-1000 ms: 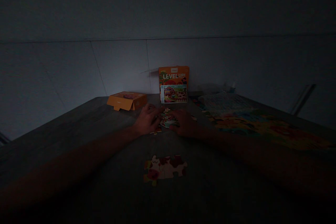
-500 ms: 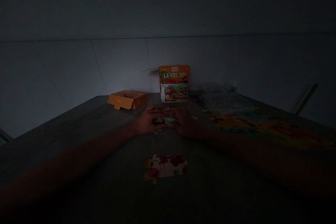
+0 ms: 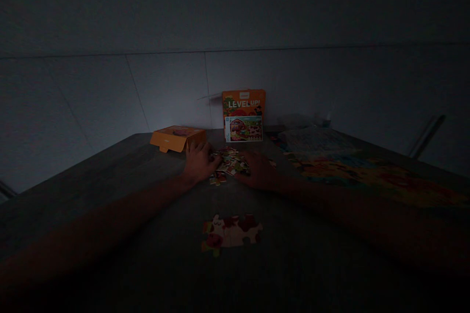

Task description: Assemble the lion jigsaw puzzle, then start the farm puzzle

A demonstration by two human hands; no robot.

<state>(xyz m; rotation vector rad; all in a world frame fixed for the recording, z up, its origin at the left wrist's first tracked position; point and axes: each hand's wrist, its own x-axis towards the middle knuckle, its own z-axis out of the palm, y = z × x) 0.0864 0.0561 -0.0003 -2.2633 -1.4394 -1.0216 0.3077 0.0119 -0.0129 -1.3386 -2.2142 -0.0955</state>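
Observation:
A pile of loose jigsaw pieces (image 3: 230,160) lies on the grey table between my two hands. My left hand (image 3: 200,162) rests at the pile's left edge, fingers apart, holding nothing that I can see. At the right side, my right hand (image 3: 259,168) touches the pieces with its fingers spread; nothing shows in its grasp. Nearer to me lies a joined strip of puzzle (image 3: 233,234) showing a spotted cow with a pink snout. The scene is dim, so fine detail is lost.
Against the back wall stands an orange "LEVEL UP!" box (image 3: 244,100), with a farm picture card (image 3: 245,129) leaning on it. An open orange box (image 3: 176,139) is at the back left. A clear plastic bag (image 3: 316,139) and a colourful printed sheet (image 3: 367,176) lie on the right.
My left hand has moved left, away from the middle of the pile, uncovering more pieces. My right hand has barely moved. The cow strip lies where it was.

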